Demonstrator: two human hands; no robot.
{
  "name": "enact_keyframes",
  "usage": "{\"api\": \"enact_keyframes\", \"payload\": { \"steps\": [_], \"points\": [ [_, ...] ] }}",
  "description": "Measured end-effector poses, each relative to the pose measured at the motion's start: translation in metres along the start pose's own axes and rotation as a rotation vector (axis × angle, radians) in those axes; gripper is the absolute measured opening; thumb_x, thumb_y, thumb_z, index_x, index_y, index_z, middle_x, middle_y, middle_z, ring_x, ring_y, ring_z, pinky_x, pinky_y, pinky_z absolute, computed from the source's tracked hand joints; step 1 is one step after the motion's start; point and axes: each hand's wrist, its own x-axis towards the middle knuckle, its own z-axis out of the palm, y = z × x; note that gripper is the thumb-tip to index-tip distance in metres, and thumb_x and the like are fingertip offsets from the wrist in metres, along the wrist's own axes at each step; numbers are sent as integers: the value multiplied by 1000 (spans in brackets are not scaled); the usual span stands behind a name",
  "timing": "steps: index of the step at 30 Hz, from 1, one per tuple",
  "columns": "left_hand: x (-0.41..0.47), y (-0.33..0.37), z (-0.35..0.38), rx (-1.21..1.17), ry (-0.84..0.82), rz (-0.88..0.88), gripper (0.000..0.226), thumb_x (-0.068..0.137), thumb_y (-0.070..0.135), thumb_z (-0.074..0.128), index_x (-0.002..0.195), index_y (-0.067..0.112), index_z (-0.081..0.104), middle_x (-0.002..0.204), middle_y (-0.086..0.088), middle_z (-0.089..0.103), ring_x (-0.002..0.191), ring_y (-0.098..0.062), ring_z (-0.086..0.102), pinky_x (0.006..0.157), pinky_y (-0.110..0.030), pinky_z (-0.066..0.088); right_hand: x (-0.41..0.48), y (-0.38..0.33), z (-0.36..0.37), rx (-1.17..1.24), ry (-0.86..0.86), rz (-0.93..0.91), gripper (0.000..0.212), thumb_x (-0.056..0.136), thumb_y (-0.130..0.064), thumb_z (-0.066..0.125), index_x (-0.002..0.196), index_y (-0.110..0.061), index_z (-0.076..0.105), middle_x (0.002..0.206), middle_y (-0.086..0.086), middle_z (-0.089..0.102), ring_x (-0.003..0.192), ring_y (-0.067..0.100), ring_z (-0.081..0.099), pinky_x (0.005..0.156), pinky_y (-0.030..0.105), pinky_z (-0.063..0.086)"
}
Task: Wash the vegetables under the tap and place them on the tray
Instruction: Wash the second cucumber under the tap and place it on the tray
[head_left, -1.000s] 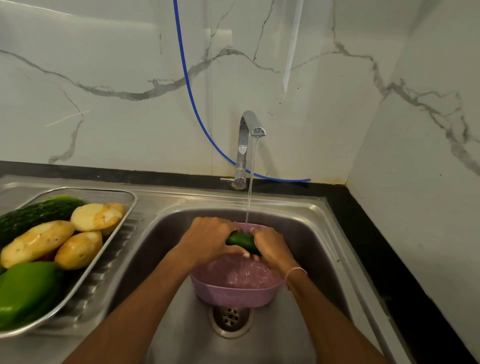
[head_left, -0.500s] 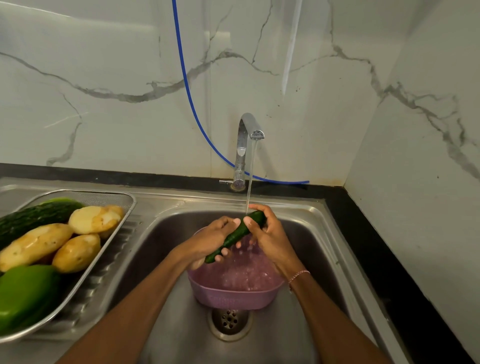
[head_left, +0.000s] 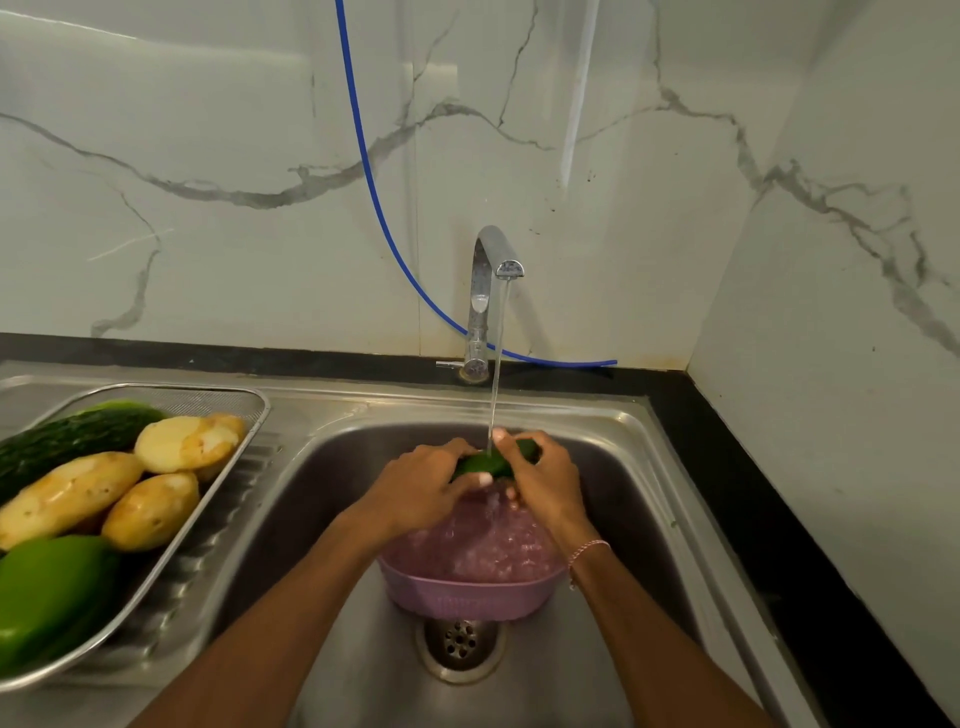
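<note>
Both of our hands are closed on one small green cucumber (head_left: 492, 461), which lies roughly level between them over the sink (head_left: 631, 470). Our left hand (head_left: 423, 486) wraps the cucumber's left end, fingers curled over the top and the thumb tip pressed on its near side. Our right hand (head_left: 545, 480) grips the right end from above, so only the middle stretch and a bit of the far tip show green between the fingers. We hold it right under the tap (head_left: 491, 291), and the thin stream of water (head_left: 496, 364) lands on the cucumber just beside our right fingertips. A pink colander (head_left: 470, 595) sits in the basin directly under our hands, above the drain (head_left: 460, 642), with water splashing inside it.

Off to our left, well apart from the hands, the metal tray (head_left: 208, 514) rests on the draining board. It holds three yellow potatoes (head_left: 67, 496), a dark ridged bitter gourd (head_left: 72, 439) at the back, and a green pepper (head_left: 49, 592) at the near end.
</note>
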Motion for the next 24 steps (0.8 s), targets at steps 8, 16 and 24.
{"api": "enact_keyframes", "payload": {
  "steps": [8,16,24],
  "points": [
    [3,18,-4,-606,-56,-167,53,109,53,32,97,12,64,61,-3,64,40,-15,52,44,-30,46,-3,-6,6,657,-280,89,44,100,-13,68,140,-24,54,119,9,74,94,16,69,77,28,57],
    [3,16,3,-379,-138,51,25,96,34,70,118,22,68,86,6,70,71,-2,63,66,-18,50,-4,-7,14,270,39,143,32,106,-36,58,133,-25,43,110,5,65,102,20,68,90,41,61],
    [4,18,-1,-607,-188,-19,19,97,16,66,115,19,60,87,0,67,71,-9,63,67,-35,54,-3,-6,11,521,-40,150,49,89,-34,82,131,-21,59,112,10,77,104,24,75,90,40,63]
  ]
}}
